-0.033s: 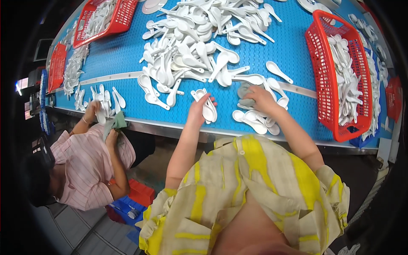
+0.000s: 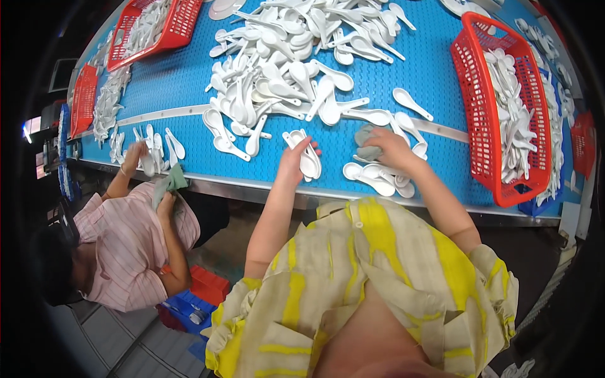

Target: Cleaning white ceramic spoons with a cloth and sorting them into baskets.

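While the left hand point(image 2: 291, 165) has its grip closed around a few white soup spoons point(image 2: 311, 164) over the blue worktop point(image 2: 164, 94), the right hand point(image 2: 389, 150) grasps a grey-green cloth point(image 2: 363, 136) beside a small spoon cluster point(image 2: 375, 179). Beyond both hands lies a large spoon heap point(image 2: 274, 85), and a red basket point(image 2: 469, 94) holding more spoons stands to the right.

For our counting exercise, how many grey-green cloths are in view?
2: the first cloth in the person's right hand, the second cloth in a co-worker's hand at left. More may be hidden.
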Tool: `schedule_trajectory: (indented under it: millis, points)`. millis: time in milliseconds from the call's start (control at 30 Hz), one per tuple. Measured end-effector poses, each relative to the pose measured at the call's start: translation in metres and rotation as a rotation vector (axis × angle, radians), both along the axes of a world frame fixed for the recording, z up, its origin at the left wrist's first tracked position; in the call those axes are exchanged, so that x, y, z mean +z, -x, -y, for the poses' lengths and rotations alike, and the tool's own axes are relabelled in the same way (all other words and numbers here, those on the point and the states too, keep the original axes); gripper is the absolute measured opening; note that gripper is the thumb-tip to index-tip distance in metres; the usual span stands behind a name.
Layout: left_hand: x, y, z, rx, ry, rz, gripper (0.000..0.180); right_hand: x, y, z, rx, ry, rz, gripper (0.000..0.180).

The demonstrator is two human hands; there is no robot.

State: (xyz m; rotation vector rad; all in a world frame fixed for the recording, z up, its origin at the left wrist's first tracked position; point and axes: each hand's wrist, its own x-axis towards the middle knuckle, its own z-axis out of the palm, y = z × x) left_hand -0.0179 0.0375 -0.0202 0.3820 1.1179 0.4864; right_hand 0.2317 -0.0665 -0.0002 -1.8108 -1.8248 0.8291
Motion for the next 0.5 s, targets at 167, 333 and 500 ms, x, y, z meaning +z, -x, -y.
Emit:
schedule_trajectory:
  millis: [167, 333, 500]
  points:
    - [0.009, -0.009, 0.003, -0.043, -0.092, -0.053, 0.022, 0.043, -0.056, 0.039, -0.415, -0.095, -0.27, 0.041]
    - [0.013, -0.011, 0.005, -0.15, -0.199, -0.11, 0.022, 0.063, -0.115, 0.079, -0.616, 0.056, 0.397, 0.046]
    - [0.008, -0.026, 0.019, -0.159, -0.239, -0.122, 0.021, 0.061, -0.095, 0.057, -0.567, 0.068, 0.493, 0.04]
